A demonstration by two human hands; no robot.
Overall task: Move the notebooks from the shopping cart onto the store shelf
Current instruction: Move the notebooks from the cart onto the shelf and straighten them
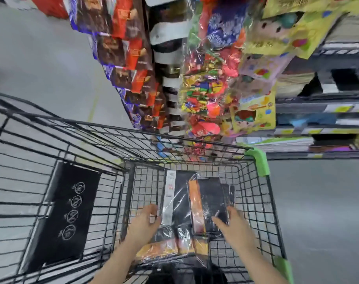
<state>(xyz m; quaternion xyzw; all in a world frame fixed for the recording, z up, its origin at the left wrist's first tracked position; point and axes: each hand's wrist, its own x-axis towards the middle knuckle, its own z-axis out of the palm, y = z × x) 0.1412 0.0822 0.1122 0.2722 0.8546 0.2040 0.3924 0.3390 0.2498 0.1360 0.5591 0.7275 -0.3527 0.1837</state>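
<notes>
Grey floor (51, 58) — hanging packets (205, 89) crowd the aisle.

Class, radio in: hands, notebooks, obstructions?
Left hand, right hand open beside notebooks. Notebooks lying in cart. Nothing on top of them.

Bright, even store light falls from overhead, leaving hardly any shadows on the grey floor (41, 58). Glare streaks the plastic wrap on the notebooks (180, 203). Motion blur smears the whole picture, worst on the far hanging packets (205, 83). Wide-angle distortion bends the shopping cart (258, 160) wires at the left edge.
</notes>
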